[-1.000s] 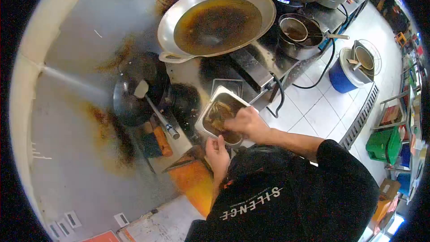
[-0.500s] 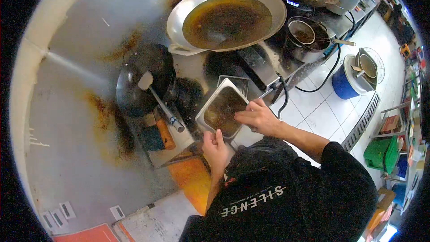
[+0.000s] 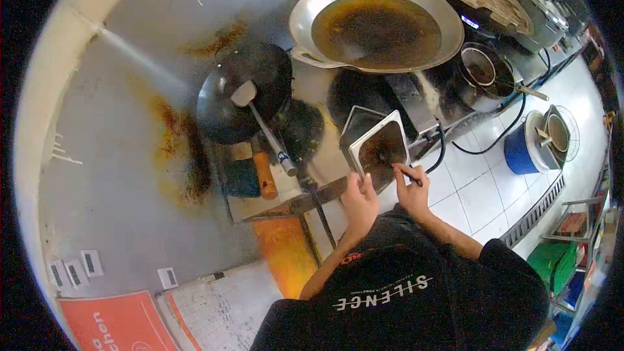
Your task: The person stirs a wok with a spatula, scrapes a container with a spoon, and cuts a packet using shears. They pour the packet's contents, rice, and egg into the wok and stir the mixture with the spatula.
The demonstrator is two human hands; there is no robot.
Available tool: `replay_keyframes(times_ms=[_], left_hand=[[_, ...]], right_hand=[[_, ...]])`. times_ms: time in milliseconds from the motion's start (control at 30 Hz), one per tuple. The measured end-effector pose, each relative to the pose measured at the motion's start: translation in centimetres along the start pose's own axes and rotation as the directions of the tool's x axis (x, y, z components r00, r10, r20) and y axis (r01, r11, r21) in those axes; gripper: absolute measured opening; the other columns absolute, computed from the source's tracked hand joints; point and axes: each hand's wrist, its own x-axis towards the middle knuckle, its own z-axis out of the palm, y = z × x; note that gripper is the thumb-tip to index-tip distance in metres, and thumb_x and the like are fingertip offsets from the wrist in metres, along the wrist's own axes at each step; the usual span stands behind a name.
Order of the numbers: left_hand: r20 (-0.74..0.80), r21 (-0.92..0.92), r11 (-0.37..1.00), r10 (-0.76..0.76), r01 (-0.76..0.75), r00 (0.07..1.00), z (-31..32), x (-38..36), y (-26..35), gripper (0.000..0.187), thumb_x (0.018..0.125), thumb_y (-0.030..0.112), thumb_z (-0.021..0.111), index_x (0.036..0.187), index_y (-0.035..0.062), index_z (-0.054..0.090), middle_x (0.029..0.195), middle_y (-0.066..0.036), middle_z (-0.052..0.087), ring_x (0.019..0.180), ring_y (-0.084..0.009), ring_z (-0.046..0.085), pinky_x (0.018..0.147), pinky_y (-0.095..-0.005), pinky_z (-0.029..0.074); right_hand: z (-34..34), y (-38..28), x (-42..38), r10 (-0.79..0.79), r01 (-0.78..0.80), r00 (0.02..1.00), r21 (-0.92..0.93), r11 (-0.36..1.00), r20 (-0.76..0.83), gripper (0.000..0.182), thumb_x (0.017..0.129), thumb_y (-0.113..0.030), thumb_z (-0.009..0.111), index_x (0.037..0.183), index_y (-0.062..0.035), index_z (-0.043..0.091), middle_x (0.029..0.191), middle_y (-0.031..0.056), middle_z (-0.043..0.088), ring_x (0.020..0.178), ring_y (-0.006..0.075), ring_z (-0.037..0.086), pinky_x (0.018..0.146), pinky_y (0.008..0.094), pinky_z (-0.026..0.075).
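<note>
My left hand (image 3: 361,203) grips the near rim of a rectangular stainless steel pan (image 3: 357,153), thumb up along the edge. The pan is tilted, and its inside looks dark and brownish. Just right of it, my right hand (image 3: 412,190) is closed around a short dark handle (image 3: 412,178) at the pan's near right corner. Whatever the handle belongs to cannot be made out. A second metal container (image 3: 354,117) shows partly behind the pan.
A large wok of brown oil (image 3: 383,32) stands ahead. To the left, a dark wok (image 3: 224,107) holds a metal spatula (image 3: 263,123), near a wooden handle (image 3: 264,175). A small pot with a strainer (image 3: 481,68) and a blue bucket (image 3: 520,151) are at the right.
The view has shifted, so the woks sit farther right. My right hand has drawn back from over the pan to its near right corner, and the dark handle now shows in it.
</note>
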Motion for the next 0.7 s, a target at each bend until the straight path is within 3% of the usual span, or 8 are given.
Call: replay_keyframes(times_ms=[100, 133, 233, 400, 467, 533, 600, 700], left_hand=[[-0.018, 0.031, 0.999, 0.041, -0.040, 0.999, 0.6, -0.1, -1.3, 0.022, 0.089, 0.020, 0.057, 0.083, 0.0013, 0.046, 0.066, -0.018, 0.056, 0.059, -0.0310, 0.058, 0.055, -0.0400, 0.043], [-0.010, 0.049, 0.997, 0.056, -0.055, 0.998, 0.6, -0.1, -1.4, 0.022, 0.089, 0.020, 0.057, 0.084, 0.0013, 0.046, 0.065, -0.020, 0.055, 0.058, -0.0348, 0.059, 0.054, -0.0415, 0.042], [-0.036, -0.121, 0.992, 0.037, -0.042, 0.999, 0.8, -0.2, -0.9, 0.024, 0.091, 0.019, 0.056, 0.080, 0.0002, 0.045, 0.061, -0.016, 0.051, 0.052, -0.0255, 0.051, 0.051, -0.0370, 0.040], [-0.055, -0.072, 0.995, 0.069, -0.072, 0.996, -0.2, -0.5, -1.0, 0.025, 0.092, 0.020, 0.055, 0.079, 0.0006, 0.046, 0.063, -0.012, 0.055, 0.056, -0.0203, 0.054, 0.051, -0.0337, 0.041], [-0.078, -0.088, 0.993, 0.074, -0.080, 0.994, -0.3, -0.4, -1.0, 0.024, 0.092, 0.020, 0.055, 0.080, 0.0005, 0.046, 0.065, -0.011, 0.056, 0.057, -0.0196, 0.054, 0.052, -0.0330, 0.041], [-0.125, -0.089, 0.989, 0.104, -0.116, 0.987, -0.2, -0.4, -1.2, 0.024, 0.092, 0.019, 0.055, 0.080, 0.0001, 0.047, 0.067, -0.011, 0.057, 0.057, -0.0189, 0.054, 0.052, -0.0323, 0.042], [-0.102, -0.125, 0.988, 0.076, -0.089, 0.992, -0.3, -0.7, -1.4, 0.023, 0.092, 0.019, 0.055, 0.082, -0.0003, 0.048, 0.069, -0.012, 0.058, 0.059, -0.0191, 0.056, 0.055, -0.0317, 0.044], [-0.046, -0.097, 0.995, 0.001, -0.005, 0.999, -0.9, -0.9, -1.3, 0.018, 0.092, 0.017, 0.054, 0.088, -0.0002, 0.050, 0.077, -0.011, 0.059, 0.069, -0.0173, 0.056, 0.064, -0.0314, 0.045]], right_hand=[[0.8, 2.0, -1.2, 0.273, -0.288, 0.954, 0.116, 0.951, 0.126, 0.015, 0.085, -0.016, 0.063, 0.087, -0.0026, 0.069, 0.087, 0.0118, 0.069, 0.077, 0.0272, 0.064, 0.067, 0.0329, 0.048], [0.9, 1.7, -1.3, 0.270, -0.293, 0.944, 0.112, 0.949, 0.188, 0.021, 0.088, -0.016, 0.062, 0.097, 0.0024, 0.067, 0.086, 0.0095, 0.068, 0.074, 0.0121, 0.060, 0.064, 0.0262, 0.047], [1.2, 0.3, -1.4, 0.437, -0.453, 0.870, 0.019, 0.891, 0.228, 0.021, 0.087, -0.018, 0.063, 0.098, -0.0004, 0.068, 0.083, 0.0072, 0.068, 0.068, 0.0103, 0.058, 0.060, 0.0268, 0.047], [1.8, -2.3, -0.2, 0.699, -0.794, 0.596, 0.422, 0.438, 0.395, 0.019, 0.086, -0.021, 0.065, 0.099, -0.0077, 0.068, 0.088, 0.0027, 0.067, 0.054, 0.0056, 0.043, 0.047, 0.0228, 0.034], [2.0, -3.7, 0.6, 0.722, -0.832, 0.494, 0.503, 0.232, 0.485, 0.021, 0.087, -0.023, 0.065, 0.103, -0.0101, 0.066, 0.095, 0.0027, 0.066, 0.049, 0.0057, 0.037, 0.043, 0.0211, 0.029], [2.7, -2.5, 0.7, 0.612, -0.819, 0.559, 0.485, 0.305, 0.560, 0.020, 0.087, -0.023, 0.064, 0.103, -0.0100, 0.064, 0.096, 0.0033, 0.066, 0.048, 0.0051, 0.035, 0.042, 0.0203, 0.027], [3.1, -2.1, 0.9, 0.579, -0.849, 0.509, 0.479, 0.220, 0.637, 0.020, 0.088, -0.022, 0.063, 0.103, -0.0100, 0.063, 0.098, 0.0038, 0.066, 0.048, 0.0046, 0.033, 0.041, 0.0195, 0.026], [2.4, -4.5, 3.0, 0.564, -0.872, 0.364, 0.483, -0.072, 0.741, 0.019, 0.089, -0.020, 0.061, 0.104, -0.0098, 0.060, 0.104, 0.0051, 0.064, 0.048, 0.0042, 0.030, 0.041, 0.0184, 0.025]])
